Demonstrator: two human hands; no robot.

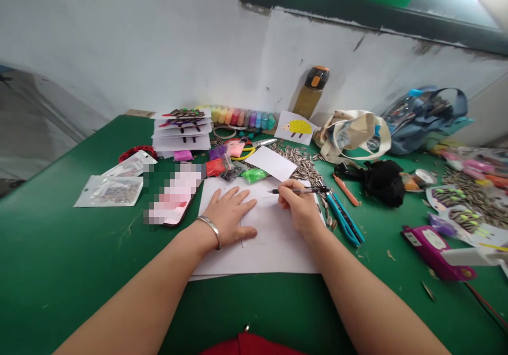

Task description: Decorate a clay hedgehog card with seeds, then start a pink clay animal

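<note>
A white sheet of paper [278, 249] lies on the green table, with at least one more sheet showing under its lower edge. My left hand [230, 215], a silver bangle at the wrist, rests flat on the paper with its fingers spread. In my right hand [299, 207] is a black pen [309, 190], gripped between thumb and fingers. Its tip points left, close above or on the sheet. A few faint lines show on the paper. Just beyond the sheet lies a small white card [272, 163], and right of it a blue utility knife [344, 220].
Sunflower seeds [304, 159] are scattered behind the paper. A phone [178, 196] and seed packets [115, 190] lie left. Stacked cards [182, 133], clay tubs [242, 118], a hedgehog picture [296, 127] and a bottle [311, 93] line the wall. Right are a cream bag [353, 135] and purple device [436, 252].
</note>
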